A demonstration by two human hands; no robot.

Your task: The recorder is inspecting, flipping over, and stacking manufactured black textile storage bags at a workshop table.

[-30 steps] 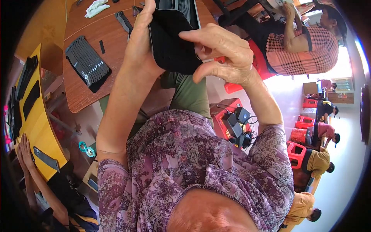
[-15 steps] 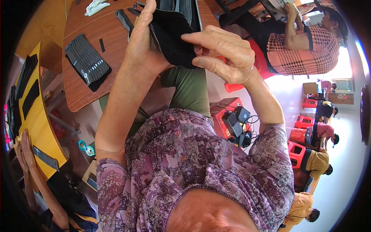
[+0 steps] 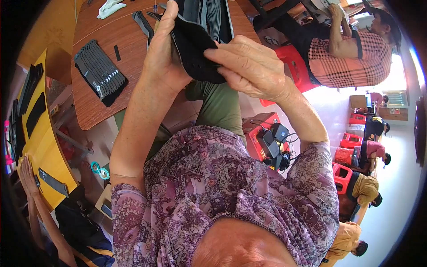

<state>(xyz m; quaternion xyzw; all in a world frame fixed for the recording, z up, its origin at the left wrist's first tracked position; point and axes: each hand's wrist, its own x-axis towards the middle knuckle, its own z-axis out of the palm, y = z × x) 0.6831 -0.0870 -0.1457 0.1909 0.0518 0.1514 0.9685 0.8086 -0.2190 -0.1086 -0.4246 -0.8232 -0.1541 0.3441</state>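
Left hand point(image 3: 167, 66): your fingers wrap the black cloth point(image 3: 192, 46), partly hidden.
Right hand point(image 3: 258, 66): fingers drawn together, pinching its right edge!
Cloth: between your hands.
Fanned grey stack point(image 3: 101, 73): left on the table point(image 3: 95, 107).

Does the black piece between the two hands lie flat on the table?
No, the left hand and right hand hold the black piece in the air.

Bright workroom, viewed remotely
I see red stools point(image 3: 304, 79) beyond the right edge of the wooden surface point(image 3: 91, 111), pale floor point(image 3: 331, 103), white wall point(image 3: 398, 196).
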